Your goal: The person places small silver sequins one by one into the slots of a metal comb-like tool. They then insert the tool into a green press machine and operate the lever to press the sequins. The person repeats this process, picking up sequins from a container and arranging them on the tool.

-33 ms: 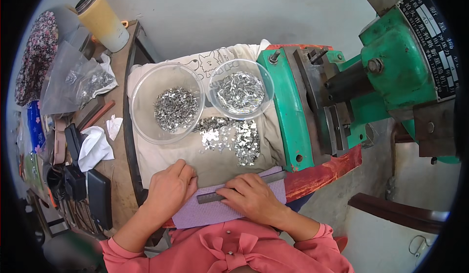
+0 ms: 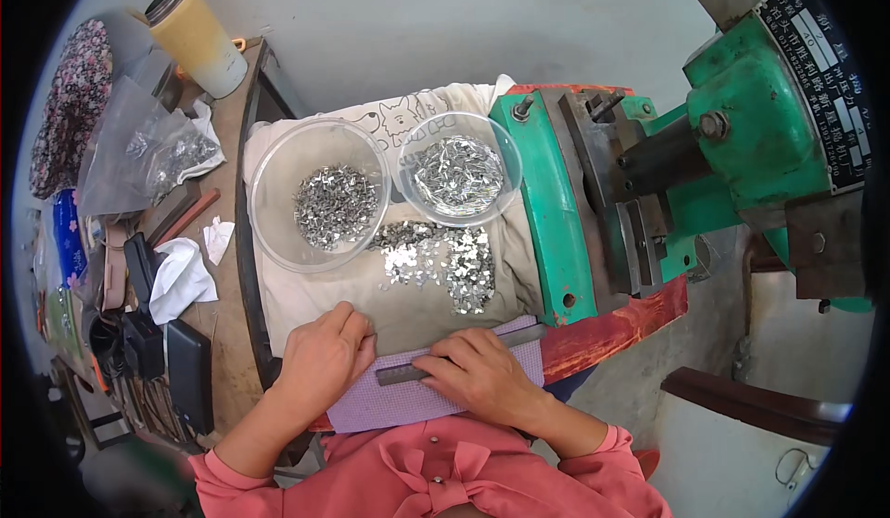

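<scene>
A long dark metal bar (image 2: 397,375), grooved along its length, lies on a purple checked cloth (image 2: 371,407) in front of me. My right hand (image 2: 477,370) is over the bar with its fingers curled around it, covering its middle. To the left, my left hand (image 2: 324,351) rests at the edge of the cloth. Its fingers are closed together, and whatever they may hold is hidden. Beyond my hands, small shiny flat metal pieces (image 2: 469,275) are heaped on a beige cloth (image 2: 306,306).
Two clear plastic tubs, a larger one (image 2: 269,244) and a smaller one (image 2: 515,179), hold small metal parts. A green press (image 2: 567,277) stands at the right. On the left bench (image 2: 243,351) are a yellow bottle (image 2: 199,43), plastic bags, white tissue and a black case (image 2: 188,379).
</scene>
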A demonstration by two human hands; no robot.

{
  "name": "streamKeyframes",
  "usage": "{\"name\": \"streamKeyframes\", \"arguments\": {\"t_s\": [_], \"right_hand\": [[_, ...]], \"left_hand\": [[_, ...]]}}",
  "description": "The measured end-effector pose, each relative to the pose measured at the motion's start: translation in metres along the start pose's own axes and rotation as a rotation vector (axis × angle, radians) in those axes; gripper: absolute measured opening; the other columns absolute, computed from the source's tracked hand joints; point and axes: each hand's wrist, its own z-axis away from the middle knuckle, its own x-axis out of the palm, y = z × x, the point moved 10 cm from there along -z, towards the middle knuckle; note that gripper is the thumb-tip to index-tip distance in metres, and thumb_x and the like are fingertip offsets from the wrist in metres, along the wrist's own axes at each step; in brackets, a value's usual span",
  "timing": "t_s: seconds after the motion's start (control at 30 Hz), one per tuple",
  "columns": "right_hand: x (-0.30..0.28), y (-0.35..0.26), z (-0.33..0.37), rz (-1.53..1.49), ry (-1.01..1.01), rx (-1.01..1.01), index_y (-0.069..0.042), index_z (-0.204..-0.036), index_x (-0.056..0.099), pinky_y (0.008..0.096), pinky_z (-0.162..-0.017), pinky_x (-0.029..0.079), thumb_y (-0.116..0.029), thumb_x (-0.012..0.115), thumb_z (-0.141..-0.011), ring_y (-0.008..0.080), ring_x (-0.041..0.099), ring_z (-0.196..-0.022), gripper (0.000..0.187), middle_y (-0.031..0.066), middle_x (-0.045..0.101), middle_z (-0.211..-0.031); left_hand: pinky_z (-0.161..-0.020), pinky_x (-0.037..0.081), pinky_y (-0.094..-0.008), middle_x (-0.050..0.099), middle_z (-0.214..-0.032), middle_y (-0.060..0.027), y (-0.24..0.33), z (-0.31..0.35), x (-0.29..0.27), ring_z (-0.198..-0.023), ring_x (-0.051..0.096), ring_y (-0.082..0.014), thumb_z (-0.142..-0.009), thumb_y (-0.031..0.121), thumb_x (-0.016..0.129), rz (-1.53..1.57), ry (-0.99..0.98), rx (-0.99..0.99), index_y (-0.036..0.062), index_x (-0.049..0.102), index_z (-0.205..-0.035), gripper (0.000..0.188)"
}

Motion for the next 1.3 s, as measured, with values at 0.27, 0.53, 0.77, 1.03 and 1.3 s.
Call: {"name": "streamKeyframes", "arguments": {"t_s": [0.27,0.53,0.77,1.03,1.3], "right_hand": [[-0.011,0.007,0.005,0.014,0.021,0.021,-0.011,-0.106,0.07,0.0388,-0.087,0.047,-0.019,0.079,-0.078,0.0244,0.058,-0.097,0.03,0.0028,0.06,-0.1],[-0.025,0.021,0.015,0.043,0.09,0.094,-0.011,-0.103,0.074,0.0376,-0.078,0.045,-0.016,0.083,-0.073,0.0245,0.058,-0.089,0.032,0.0035,0.061,-0.095],[-0.022,0.019,0.02,0.064,0.103,0.076,-0.01,-0.108,0.072,0.0386,-0.079,0.045,-0.015,0.082,-0.075,0.0263,0.058,-0.091,0.034,0.0047,0.061,-0.099],[-0.035,0.022,0.013,-0.041,0.108,0.122,-0.007,-0.101,0.074,0.0386,-0.076,0.047,-0.013,0.083,-0.074,0.0268,0.058,-0.089,0.029,0.0062,0.062,-0.096],[-0.045,0.019,-0.026,0.193,0.194,0.118,-0.007,-0.111,0.072,0.0409,-0.084,0.047,-0.007,0.078,-0.078,0.03,0.058,-0.097,0.033,0.0083,0.062,-0.102]], "left_hand": [[-0.057,0.051,-0.0386,0.056,-0.08,-0.0077,0.019,-0.011,-0.028,-0.064,0.064,-0.0268,-0.079,0.008,0.074,0.112,0.091,0.053,0.0064,0.06,-0.087,0.016],[-0.057,0.05,-0.0394,0.054,-0.08,-0.0099,0.065,-0.073,-0.08,-0.068,0.063,-0.0287,-0.08,0.008,0.071,0.045,0.327,0.275,0.0053,0.058,-0.086,0.015],[-0.062,0.05,-0.0409,0.057,-0.081,-0.0098,0.063,-0.128,-0.069,-0.072,0.063,-0.0287,-0.082,0.009,0.067,-0.201,0.49,0.396,0.0042,0.057,-0.081,0.011],[-0.07,0.051,-0.0391,0.061,-0.092,-0.0075,0.056,-0.049,-0.045,-0.08,0.063,-0.0281,-0.078,0.008,0.073,0.064,0.233,0.35,0.0053,0.066,-0.104,0.028],[-0.114,0.037,-0.0466,0.045,-0.15,-0.0176,0.015,-0.016,0.014,-0.141,0.042,-0.0338,-0.082,0.014,0.074,0.032,0.038,0.154,0.0013,0.05,-0.142,0.066]]}}
